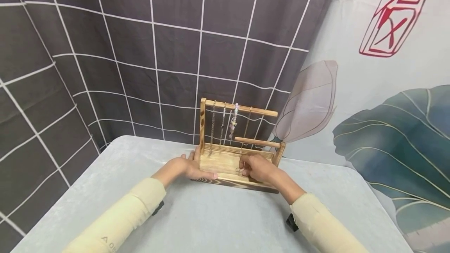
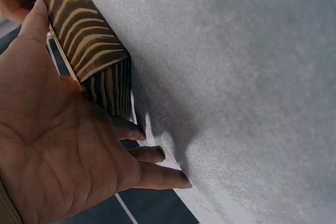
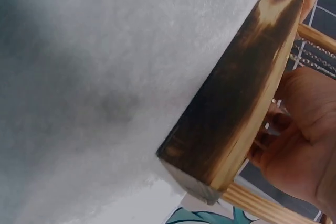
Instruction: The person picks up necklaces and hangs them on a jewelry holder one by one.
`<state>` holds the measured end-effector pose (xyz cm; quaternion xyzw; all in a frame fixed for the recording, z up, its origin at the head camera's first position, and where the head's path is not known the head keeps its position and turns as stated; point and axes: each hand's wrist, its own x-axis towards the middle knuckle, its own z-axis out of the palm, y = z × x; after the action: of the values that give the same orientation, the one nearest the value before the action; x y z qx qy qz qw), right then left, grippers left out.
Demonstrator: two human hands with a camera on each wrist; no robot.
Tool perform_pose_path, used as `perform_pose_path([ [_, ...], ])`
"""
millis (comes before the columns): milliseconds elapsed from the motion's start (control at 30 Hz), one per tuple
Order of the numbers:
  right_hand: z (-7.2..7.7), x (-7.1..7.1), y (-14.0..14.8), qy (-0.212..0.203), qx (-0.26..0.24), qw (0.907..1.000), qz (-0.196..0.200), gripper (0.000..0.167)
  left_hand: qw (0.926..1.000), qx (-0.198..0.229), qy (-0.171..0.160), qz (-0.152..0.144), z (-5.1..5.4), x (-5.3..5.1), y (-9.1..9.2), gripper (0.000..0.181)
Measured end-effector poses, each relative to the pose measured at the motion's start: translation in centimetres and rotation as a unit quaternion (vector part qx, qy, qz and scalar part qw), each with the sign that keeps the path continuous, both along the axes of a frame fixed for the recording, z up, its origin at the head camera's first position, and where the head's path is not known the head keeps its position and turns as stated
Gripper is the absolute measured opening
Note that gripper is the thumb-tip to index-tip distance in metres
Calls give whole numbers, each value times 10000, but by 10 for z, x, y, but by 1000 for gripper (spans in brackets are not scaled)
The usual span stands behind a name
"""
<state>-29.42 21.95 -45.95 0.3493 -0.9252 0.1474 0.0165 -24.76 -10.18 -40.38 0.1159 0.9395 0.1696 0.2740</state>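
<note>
A wooden jewelry stand (image 1: 221, 163) with a shallow tray base and two rods stands on the cloth-covered table. My left hand (image 1: 191, 167) steadies its left front corner; in the left wrist view the thumb lies along the dark-grained front, the other fingers stretched past the side. My right hand (image 1: 258, 167) is down in the tray's right part, fingers curled, pinching a small shiny piece of jewelry (image 1: 240, 171). Its exact kind is too small to tell. From the upper rod (image 1: 260, 110) hang two chains, a beaded bracelet (image 1: 233, 120) and a thin necklace (image 1: 247, 124).
A shorter, lower rod (image 1: 258, 141) crosses above the right hand. Pale grey cloth covers the table (image 1: 211, 218). Behind it hangs a dark gridded curtain (image 1: 175, 50), with a leaf-printed white cloth (image 1: 351, 89) to the right.
</note>
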Motion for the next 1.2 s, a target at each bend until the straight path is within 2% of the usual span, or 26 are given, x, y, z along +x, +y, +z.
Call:
perform_pose_path([
  [167, -9, -6, 8, 217, -86, 9990, 392, 22, 10000, 21, -14, 41, -2, -1, -1, 146],
  [200, -15, -12, 10, 210, -214, 9984, 484, 28, 10000, 38, -20, 39, -1, -1, -1, 146],
  [267, -12, -9, 8, 262, -266, 9973, 637, 34, 10000, 42, -32, 25, 1, 0, -1, 149],
  [367, 7, 5, -2, 265, -97, 9959, 856, 35, 10000, 6, -21, -9, 2, 0, -2, 149],
  [433, 24, 17, -7, 25, 156, 9966, 815, 34, 10000, -7, -9, -43, 2, 1, -2, 148],
  [533, 45, 29, -10, -659, 270, 9960, 548, 26, 10000, 11, 12, -95, 2, 1, 0, 144],
  [567, 38, 23, -5, -800, 137, 9953, 536, 23, 9999, 14, 6, -101, 1, 1, 1, 143],
  [633, 36, 19, -1, -1178, -330, 9915, 436, 20, 9999, -4, 35, -128, 1, 0, 1, 144],
  [767, 36, 17, -1, -1973, -1125, 9738, -81, 9, 9999, -20, 29, -96, -1, -1, -1, 145],
  [800, 47, 25, -6, -2242, -1233, 9660, -359, 5, 10000, -10, 33, -77, -1, -2, -2, 145],
  [867, 51, 29, -9, -2578, -1385, 9536, -704, 6, 10000, 13, 28, -35, -3, -2, -2, 145],
  [1033, 52, 33, -8, -3122, -2031, 9241, -854, 9, 10000, 26, -28, 13, -1, -1, 0, 145],
  [1200, 53, 34, -10, -3297, -2917, 8923, -1001, 14, 10000, 25, 21, 27, 2, 2, 0, 145],
])
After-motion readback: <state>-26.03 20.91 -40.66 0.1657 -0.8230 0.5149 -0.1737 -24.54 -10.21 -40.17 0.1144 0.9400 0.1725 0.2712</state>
